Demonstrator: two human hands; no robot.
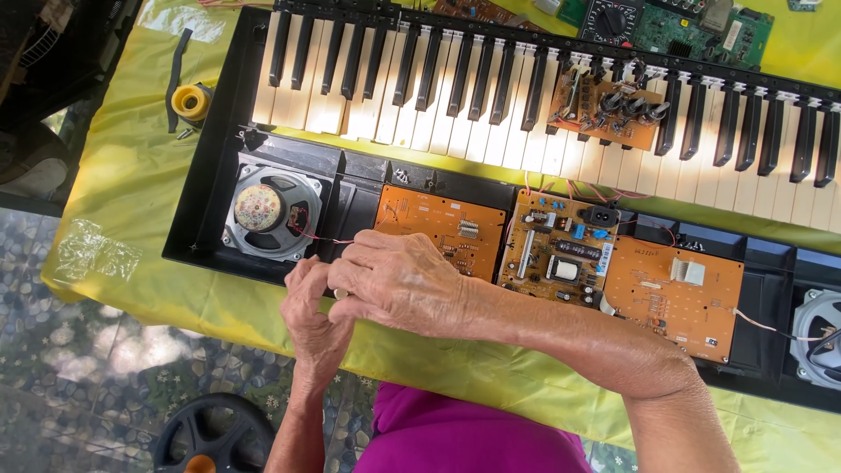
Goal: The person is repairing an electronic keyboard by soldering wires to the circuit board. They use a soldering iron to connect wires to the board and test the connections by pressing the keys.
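Head view: your two hands meet at the near edge of the opened keyboard case [210,254], just short of the leftmost orange circuit board [442,229]. That board lies flat in the black case, directly beyond your right hand [399,280], which covers its near left corner. It looks thin, stiff and brittle, with bare solder work on top, so I judge you should take it by the edges and not press on the parts. A thin red wire [328,239] runs from beyond your knuckles toward the round speaker [267,210], which sits beyond and to the left of your left hand [311,311]; such a wire will tear if tugged. Your right hand is curled, fingers drawn in over the left; I cannot tell what it grips. Your left hand is tucked under it, fingers narrow, contents hidden. To the right of your right hand sit a power board [561,250] and another orange board [674,298]. Farther beyond run the black and white keys [438,96] with a small loose board [609,109] resting on them. A yellow cloth [131,166] covers the table.
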